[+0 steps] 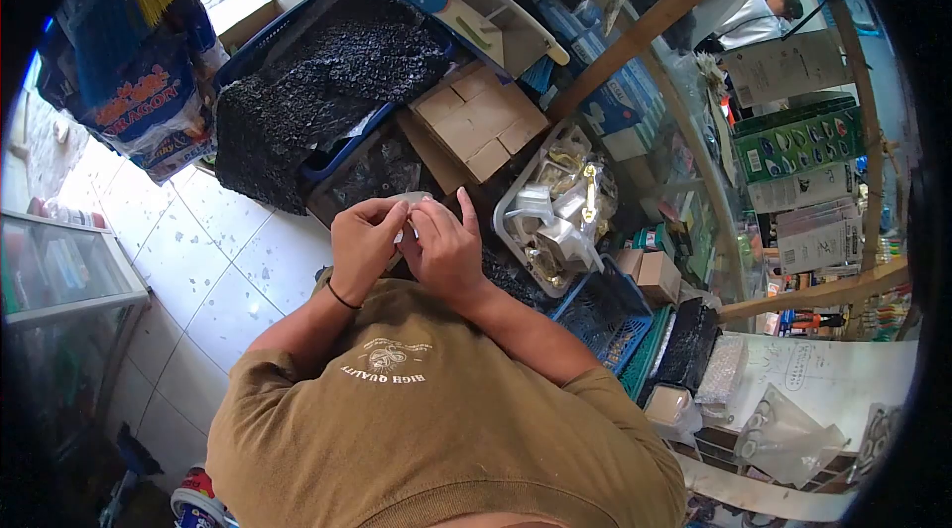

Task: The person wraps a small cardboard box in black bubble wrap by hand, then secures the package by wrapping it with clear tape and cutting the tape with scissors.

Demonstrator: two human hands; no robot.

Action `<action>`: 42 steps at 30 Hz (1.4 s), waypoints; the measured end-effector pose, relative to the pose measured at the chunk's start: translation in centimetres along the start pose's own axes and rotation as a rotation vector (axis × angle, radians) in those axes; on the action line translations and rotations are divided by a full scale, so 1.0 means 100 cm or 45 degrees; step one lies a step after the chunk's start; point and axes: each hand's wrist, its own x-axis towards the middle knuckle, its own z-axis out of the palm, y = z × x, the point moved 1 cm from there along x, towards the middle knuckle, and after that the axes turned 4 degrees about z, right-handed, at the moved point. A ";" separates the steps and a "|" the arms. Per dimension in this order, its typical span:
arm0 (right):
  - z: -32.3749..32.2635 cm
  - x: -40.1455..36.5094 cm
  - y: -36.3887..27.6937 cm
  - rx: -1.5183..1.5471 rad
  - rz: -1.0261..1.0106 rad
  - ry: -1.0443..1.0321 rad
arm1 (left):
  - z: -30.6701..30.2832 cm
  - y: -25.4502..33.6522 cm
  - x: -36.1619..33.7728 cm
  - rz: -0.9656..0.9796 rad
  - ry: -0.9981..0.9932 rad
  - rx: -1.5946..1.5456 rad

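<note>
My left hand (364,242), with a dark band at its wrist, is on the left, in front of my chest. Its thumb and fingers are pinched together on a small whitish item (402,234), mostly hidden between the hands. Touching it from the right is my right hand (443,248), its fingers bent around the same item and one finger raised. What the item is cannot be made out. Just beyond the hands lie a brown cardboard box (480,119) and black textured sheeting (327,82).
To the right are a white basket (504,221) of small packaged parts, a blue basket (605,315) and hanging packs (799,146). A glass case (69,265) stands left, beside a tiled floor (218,270). A person (751,22) is at the upper right.
</note>
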 end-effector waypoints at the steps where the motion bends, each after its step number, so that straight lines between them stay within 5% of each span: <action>1: -0.001 0.001 0.000 -0.001 -0.001 -0.012 | -0.001 -0.002 0.001 0.002 0.000 0.001; 13: 0.002 -0.002 0.006 0.165 0.110 -0.056 | -0.011 0.000 0.000 -0.091 -0.021 0.030; 19: -0.007 0.002 0.010 0.227 0.188 -0.019 | -0.016 0.013 0.006 0.402 0.102 0.142; 21: -0.008 0.002 0.011 0.341 0.170 -0.066 | -0.015 0.036 0.008 0.925 -0.016 0.653; 26: -0.013 0.004 0.010 0.468 0.220 -0.129 | -0.025 0.026 0.027 0.951 -0.584 0.791; 36: -0.011 0.009 0.013 0.682 0.335 -0.175 | -0.037 0.023 0.032 0.866 -0.663 0.801; 42: -0.010 0.011 0.015 0.783 0.414 -0.210 | -0.037 0.027 0.031 1.053 -0.565 0.789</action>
